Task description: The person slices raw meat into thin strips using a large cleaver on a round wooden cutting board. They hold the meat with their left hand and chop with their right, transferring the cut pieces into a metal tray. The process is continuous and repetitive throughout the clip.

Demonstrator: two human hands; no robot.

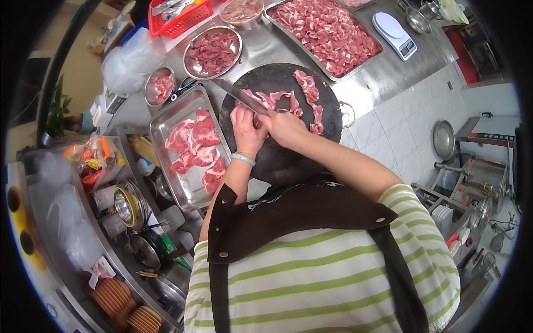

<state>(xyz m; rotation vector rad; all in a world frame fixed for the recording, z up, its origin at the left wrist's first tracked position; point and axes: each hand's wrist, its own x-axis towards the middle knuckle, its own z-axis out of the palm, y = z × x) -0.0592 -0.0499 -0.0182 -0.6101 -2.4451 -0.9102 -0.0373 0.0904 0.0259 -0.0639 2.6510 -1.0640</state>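
My right hand (285,128) grips a kitchen knife (243,98), its blade slanting up and to the left over the round dark chopping board (283,164). Close beside it, my left hand (246,128) has its fingers curled down on a piece of raw meat (238,102) at the blade's near side. The fingers hide most of that piece. Beyond the blade lie cut strips of meat (277,98), and a longer strip (310,93) rests on the board's right part. Left of the board, a steel tray (189,200) holds several larger chunks of raw meat (193,139).
A large tray (329,74) of cut meat stands at the back, with a white kitchen scale (393,33) to its right. Steel bowls of meat (212,54) (160,85), black-handled scissors (181,89) and a red plastic basket (179,27) sit at the back left.
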